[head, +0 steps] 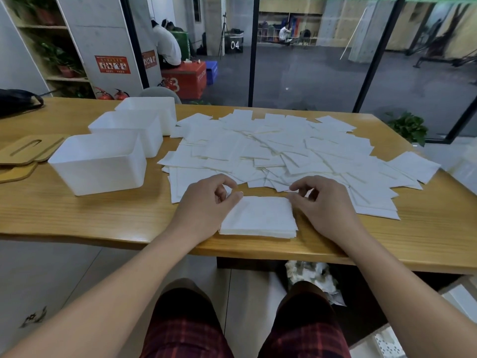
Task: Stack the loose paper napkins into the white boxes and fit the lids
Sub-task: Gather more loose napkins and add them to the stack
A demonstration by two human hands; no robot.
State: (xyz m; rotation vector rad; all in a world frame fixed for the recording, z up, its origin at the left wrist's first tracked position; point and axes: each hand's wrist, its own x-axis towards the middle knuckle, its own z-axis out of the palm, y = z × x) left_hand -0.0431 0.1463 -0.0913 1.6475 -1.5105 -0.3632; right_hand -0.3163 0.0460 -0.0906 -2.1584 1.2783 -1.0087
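A small squared stack of napkins lies near the table's front edge. My left hand is at its far left corner, fingers curled, thumb on the corner. At the far right corner my right hand has thumb and forefinger pinched together. Beyond them a wide heap of loose napkins covers the table's middle and right. Three open white boxes stand in a row at the left: near, middle, far. Wooden slotted lids lie left of the boxes.
The wooden table has bare wood in front of the boxes. A black bag sits at the far left corner. Glass partitions stand behind the table, with people seated beyond. A crumpled bag lies under the table by my knees.
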